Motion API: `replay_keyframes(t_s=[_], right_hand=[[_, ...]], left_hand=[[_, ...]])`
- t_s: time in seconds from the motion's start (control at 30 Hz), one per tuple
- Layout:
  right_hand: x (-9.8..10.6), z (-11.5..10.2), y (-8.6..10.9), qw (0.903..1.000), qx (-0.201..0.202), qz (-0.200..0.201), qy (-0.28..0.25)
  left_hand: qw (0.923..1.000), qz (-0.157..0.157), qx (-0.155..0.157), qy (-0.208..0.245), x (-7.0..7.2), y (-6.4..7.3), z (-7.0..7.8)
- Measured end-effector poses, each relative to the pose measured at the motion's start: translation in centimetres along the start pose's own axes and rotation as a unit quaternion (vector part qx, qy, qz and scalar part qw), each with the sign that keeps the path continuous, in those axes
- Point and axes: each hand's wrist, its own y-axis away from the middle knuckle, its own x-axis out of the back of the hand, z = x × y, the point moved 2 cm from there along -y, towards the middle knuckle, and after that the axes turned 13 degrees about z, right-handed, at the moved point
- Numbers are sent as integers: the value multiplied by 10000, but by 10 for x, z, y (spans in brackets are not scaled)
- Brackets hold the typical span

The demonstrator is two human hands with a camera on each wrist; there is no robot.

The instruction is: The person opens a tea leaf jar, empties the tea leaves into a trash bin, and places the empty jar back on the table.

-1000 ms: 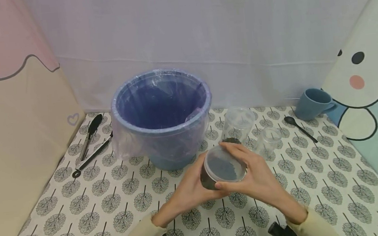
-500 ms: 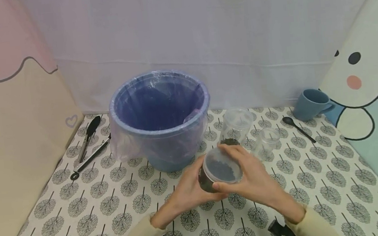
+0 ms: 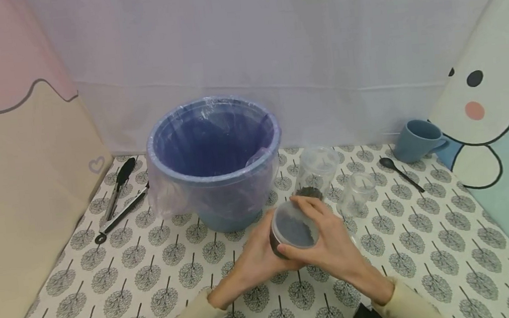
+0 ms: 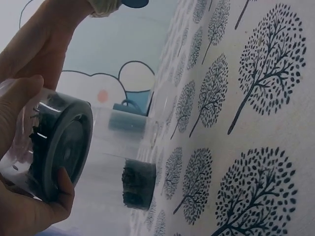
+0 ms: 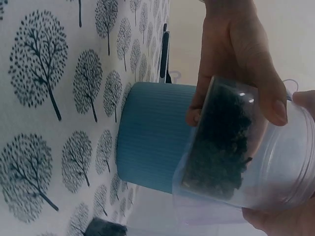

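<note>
A clear plastic jar (image 5: pixel 221 140), partly filled with dark, crumbly stuff like dried leaves, is held above the table between both hands. My left hand (image 3: pixel 258 252) grips the lower body, with a finger under the base (image 4: pixel 71 150). Across the top, my right hand (image 3: pixel 334 240) holds the translucent lid (image 3: pixel 293 226) by its rim, thumb on the near side. The lid sits on the jar, which is tilted. Just beyond the hands stands a taller clear container (image 3: pixel 319 166) with similar dark stuff at its bottom, beside a smaller clear jar (image 3: pixel 356 193).
A blue bucket (image 3: pixel 221 222) lined with a thin plastic bag stands behind, left of centre. Tongs (image 3: pixel 119 196) lie at the left. A black spoon (image 3: pixel 403 173) and a blue mug (image 3: pixel 418 139) are at the back right. Tree-patterned cloth (image 3: pixel 166 298) covers the table.
My right hand and wrist have turned and shifted left around the lid. The jar has moved slightly left. My left hand keeps its grip, and the head view has shifted a little.
</note>
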Motion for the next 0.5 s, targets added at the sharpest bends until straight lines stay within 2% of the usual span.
replay_keyframes(t_s=[0.13,0.27,0.4,0.5], right_hand=[[-1,2,1,9999,44,5,-143],[1,3,0,9995,138,-117,-277],[4,3,-3,9969,323,-487,-535],[9,5,-6,9915,496,-886,-814]], left_hand=[[9997,75,-155,-191,2,-1,-2],[9999,-60,-159,3,4,-2,-3],[9989,-320,-90,321,8,-2,-2],[9967,-621,-100,511,10,-3,-2]])
